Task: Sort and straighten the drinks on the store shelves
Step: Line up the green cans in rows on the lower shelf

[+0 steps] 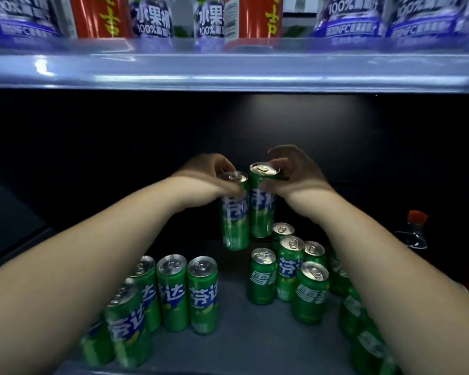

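Observation:
Deep in the lower shelf [228, 345], my left hand [209, 180] grips the top of a tall green can [234, 220] that hangs a little above the shelf floor. Right beside it, my right hand [293, 174] grips the top of a second green can [261, 209], which touches the first. Several green cans with blue labels [173, 290] stand in a cluster at the front left. Another group of green cans [290, 269] stands at the front right, partly hidden under my right forearm.
The upper shelf's glossy edge [233, 71] runs overhead, carrying red cans [98, 17] and purple juice bottles [349, 20]. A dark bottle with a red cap [414, 231] stands at the far right of the lower shelf.

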### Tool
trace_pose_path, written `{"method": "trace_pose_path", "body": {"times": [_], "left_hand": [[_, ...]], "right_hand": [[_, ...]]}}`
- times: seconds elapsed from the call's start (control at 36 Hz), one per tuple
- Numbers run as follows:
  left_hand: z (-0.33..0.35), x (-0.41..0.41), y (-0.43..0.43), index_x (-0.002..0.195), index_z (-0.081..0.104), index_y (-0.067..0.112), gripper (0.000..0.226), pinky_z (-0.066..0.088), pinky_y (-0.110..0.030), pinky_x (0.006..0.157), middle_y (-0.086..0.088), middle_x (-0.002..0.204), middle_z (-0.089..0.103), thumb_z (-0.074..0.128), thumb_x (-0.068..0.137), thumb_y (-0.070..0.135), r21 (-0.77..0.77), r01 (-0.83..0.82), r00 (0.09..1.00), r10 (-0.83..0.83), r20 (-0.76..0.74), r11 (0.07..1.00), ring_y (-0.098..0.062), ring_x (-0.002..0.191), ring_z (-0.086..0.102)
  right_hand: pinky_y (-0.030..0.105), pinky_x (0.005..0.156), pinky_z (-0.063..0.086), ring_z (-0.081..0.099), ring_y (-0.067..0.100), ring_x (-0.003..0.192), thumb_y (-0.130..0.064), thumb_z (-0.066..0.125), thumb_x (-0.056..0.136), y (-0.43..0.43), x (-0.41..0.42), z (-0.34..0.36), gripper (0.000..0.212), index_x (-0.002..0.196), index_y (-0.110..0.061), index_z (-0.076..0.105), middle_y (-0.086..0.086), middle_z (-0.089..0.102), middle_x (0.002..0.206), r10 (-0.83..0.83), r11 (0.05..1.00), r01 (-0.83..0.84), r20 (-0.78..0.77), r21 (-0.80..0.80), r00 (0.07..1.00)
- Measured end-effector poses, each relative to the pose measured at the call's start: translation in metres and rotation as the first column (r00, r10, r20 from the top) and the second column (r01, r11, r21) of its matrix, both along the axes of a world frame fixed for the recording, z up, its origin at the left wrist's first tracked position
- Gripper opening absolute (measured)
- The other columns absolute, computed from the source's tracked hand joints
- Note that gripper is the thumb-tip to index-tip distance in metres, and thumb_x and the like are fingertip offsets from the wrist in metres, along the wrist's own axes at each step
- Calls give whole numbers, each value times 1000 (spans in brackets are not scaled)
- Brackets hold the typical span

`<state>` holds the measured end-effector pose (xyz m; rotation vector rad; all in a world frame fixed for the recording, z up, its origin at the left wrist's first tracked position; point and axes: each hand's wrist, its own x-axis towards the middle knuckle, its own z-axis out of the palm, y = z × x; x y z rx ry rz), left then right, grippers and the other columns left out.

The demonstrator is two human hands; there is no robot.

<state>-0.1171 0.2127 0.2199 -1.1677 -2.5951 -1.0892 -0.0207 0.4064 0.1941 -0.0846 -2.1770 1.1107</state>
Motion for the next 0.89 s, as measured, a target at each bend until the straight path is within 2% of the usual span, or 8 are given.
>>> {"method": "trace_pose_path", "body": {"times": [0.11, 0.22, 0.28, 0.36, 0.42, 0.5, 0.67, 0.89], "left_hand": [[11, 30, -25, 92, 70, 29, 61, 57, -30, 73, 8, 85, 74, 79, 44, 64, -13, 0, 1000, 0, -10, 1000, -9, 80, 69], [1, 58, -47, 91, 70, 22, 40, 50, -27, 66, 5, 80, 71, 89, 63, 43, -48, 40, 998, -38, 42, 998, -10, 74, 66], [-9, 68, -57, 90, 70, 23, 39, 50, -29, 65, 5, 80, 71, 89, 62, 43, -86, 29, 998, -24, 55, 996, -9, 73, 65], [-25, 75, -74, 89, 69, 24, 40, 51, -29, 61, 4, 77, 72, 90, 60, 42, -155, 5, 997, 6, 74, 988, -9, 69, 67], [-37, 78, -86, 88, 69, 25, 42, 54, -34, 60, 4, 77, 73, 91, 57, 44, -192, -4, 997, 19, 76, 981, -13, 70, 69], [-51, 78, -105, 87, 68, 28, 46, 56, -40, 67, 6, 78, 72, 91, 53, 48, -239, -33, 998, 47, 52, 970, -13, 71, 69], [-70, 68, -129, 88, 69, 29, 44, 58, -38, 73, 10, 80, 71, 92, 54, 46, -286, -29, 998, 43, 43, 958, -7, 74, 67], [-92, 46, -144, 85, 61, 41, 55, 48, -39, 85, 16, 90, 58, 78, 45, 75, -400, -94, 993, 59, -100, 912, -14, 95, 54]], "right_hand": [[43, 87, 59, 71, 18, 99, -30, 91, 60, -14, 36, 11, 60, 110, -38, 59, -4, 72, 109, 97, 995, -96, 10, -30, 995], [39, 85, 58, 70, 17, 99, -35, 92, 62, -28, 63, 0, 55, 106, -35, 60, 0, 70, 107, 217, 976, -218, 123, -7, 968], [37, 83, 57, 70, 18, 96, -31, 92, 66, -37, 70, -11, 51, 105, -36, 59, 2, 69, 107, 254, 966, -259, 174, 7, 951], [41, 80, 59, 71, 23, 92, -41, 92, 55, -49, 76, -28, 55, 100, -38, 60, 2, 70, 106, 292, 953, -302, 227, 11, 929], [45, 82, 60, 71, 24, 92, -35, 93, 53, -58, 76, -39, 56, 98, -35, 60, 2, 71, 103, 312, 946, -324, 252, 8, 916], [41, 83, 60, 71, 16, 91, -40, 91, 46, -74, 74, -52, 58, 94, -36, 59, -4, 71, 99, 298, 942, -329, 294, 62, 908], [41, 83, 58, 68, 20, 95, -21, 94, 60, -105, 63, -71, 49, 93, -28, 59, -7, 70, 98, 295, 939, -337, 337, 73, 894], [47, 85, 58, 70, 18, 95, -17, 93, 60, -129, 46, -103, 47, 91, -28, 59, -6, 71, 98, 231, 967, -254, 365, 17, 902]]}}
